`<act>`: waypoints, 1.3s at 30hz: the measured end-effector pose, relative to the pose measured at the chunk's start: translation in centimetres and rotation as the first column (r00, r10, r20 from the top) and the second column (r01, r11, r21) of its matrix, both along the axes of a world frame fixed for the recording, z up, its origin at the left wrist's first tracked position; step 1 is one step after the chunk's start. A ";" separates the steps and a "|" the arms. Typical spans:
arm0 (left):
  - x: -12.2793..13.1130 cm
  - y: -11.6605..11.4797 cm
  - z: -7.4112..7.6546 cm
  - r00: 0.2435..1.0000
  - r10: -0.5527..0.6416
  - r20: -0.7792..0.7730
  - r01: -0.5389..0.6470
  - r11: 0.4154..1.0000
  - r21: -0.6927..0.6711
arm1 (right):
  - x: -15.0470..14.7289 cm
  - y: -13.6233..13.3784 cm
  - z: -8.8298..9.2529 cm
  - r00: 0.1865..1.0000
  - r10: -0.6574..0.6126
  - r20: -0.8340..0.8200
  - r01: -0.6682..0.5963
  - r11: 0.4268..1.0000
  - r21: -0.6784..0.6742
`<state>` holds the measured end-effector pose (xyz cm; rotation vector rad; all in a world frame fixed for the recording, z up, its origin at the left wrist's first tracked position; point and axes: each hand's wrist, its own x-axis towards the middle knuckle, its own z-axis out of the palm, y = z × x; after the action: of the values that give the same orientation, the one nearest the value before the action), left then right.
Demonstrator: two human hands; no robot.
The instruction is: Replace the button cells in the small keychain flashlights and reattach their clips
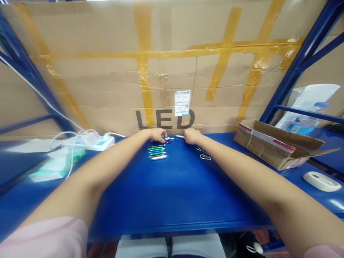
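Observation:
Both my arms reach far forward over a blue table [177, 186]. My left hand [157, 134] is curled, fingertips on a small blue and red keychain light [168, 139] near the back edge. My right hand [192, 136] is closed round the end of a thin silver piece [179, 136] that points left toward the other hand. Just in front of my left hand lies a row of several small green, blue and silver keychain lights [157, 151]. Two loose metal clips [204, 156] lie beside my right wrist.
A big taped cardboard wall marked LED [165, 119] stands behind the table. An open cardboard box [279, 147] sits at the right, with a white oval device [321, 181] nearer me. A white power strip with cables [91, 141] and a packet [57, 166] lie left. Blue rack posts flank both sides.

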<state>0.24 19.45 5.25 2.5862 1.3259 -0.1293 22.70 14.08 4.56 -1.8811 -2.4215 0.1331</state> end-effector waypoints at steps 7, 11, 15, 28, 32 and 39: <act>-0.1 -0.2 -1.6 0.997 -0.073 0.003 0.072 0.986 0.153 | -0.8 -3.1 1.5 0.985 -0.033 -0.171 0.058 0.988 0.144; -0.5 -0.3 -2.3 0.998 -0.066 -0.004 0.065 0.977 0.204 | -0.3 -6.7 2.4 0.968 -0.042 -0.247 0.058 0.997 0.058; -0.4 -0.3 -2.1 0.999 -0.034 -0.005 0.034 0.974 0.222 | 0.2 -9.5 2.1 0.949 -0.042 -0.312 0.015 0.996 -0.089; 7.1 -10.8 0.3 0.989 -0.068 -0.135 0.089 0.984 0.155 | 7.1 -10.9 2.5 0.973 0.089 -0.212 -0.175 0.886 -0.429; 8.5 -13.7 -0.5 0.985 -0.058 -0.163 0.084 0.983 0.162 | 7.6 -10.7 2.4 0.988 0.019 -0.155 -0.087 0.890 -0.448; 8.5 -13.6 -1.3 0.987 -0.102 -0.128 0.128 0.967 0.220 | 8.8 -9.8 2.0 0.992 -0.065 -0.106 0.018 0.918 -0.397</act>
<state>8.79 5.90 3.95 2.8903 1.2965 -0.1575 31.45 4.29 6.57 -2.0008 -2.4102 0.7632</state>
